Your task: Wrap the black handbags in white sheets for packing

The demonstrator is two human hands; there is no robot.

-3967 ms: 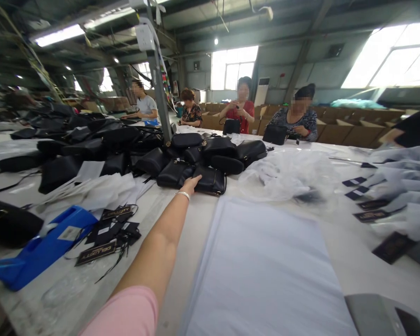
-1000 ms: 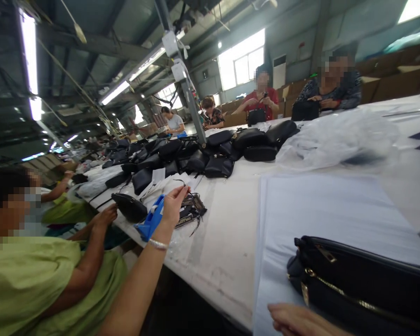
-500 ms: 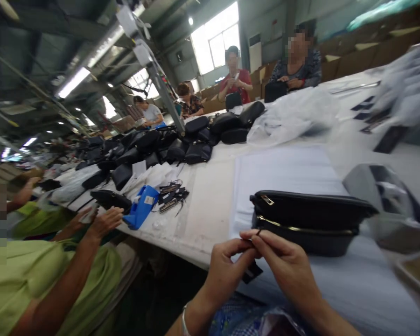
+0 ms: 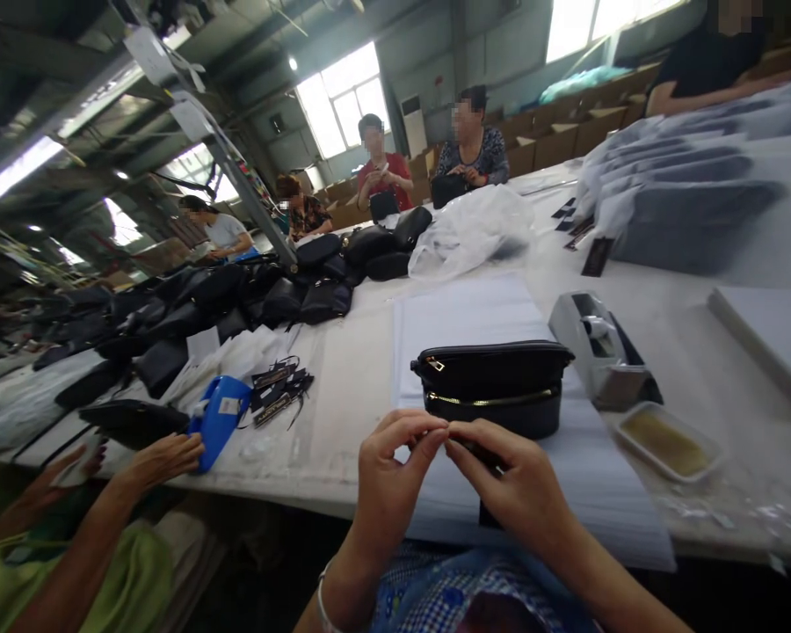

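My left hand (image 4: 395, 466) and my right hand (image 4: 507, 466) meet fingertip to fingertip, both pinched closed. Between them is a black hang tag (image 4: 491, 514), mostly covered by my right hand; its thin cord is too small to make out at the fingertips. Just beyond my fingers a black zippered bag (image 4: 494, 382) stands upright, with a gold zipper across its front and a gold pull on top. Under the bag lies a stack of white paper sheets (image 4: 461, 308).
Right of the bag sit a grey tape dispenser (image 4: 597, 347) and a shallow tray (image 4: 665, 441). To the left, a co-worker's hand (image 4: 164, 462) touches a blue plastic holder (image 4: 222, 418) near several loose black tags (image 4: 280, 391). Black bags (image 4: 326, 299) are heaped behind.
The view has swung to the right, so the bag and table things appear further left. My hands remain pinched together. The co-worker's hand has moved onto the blue holder.
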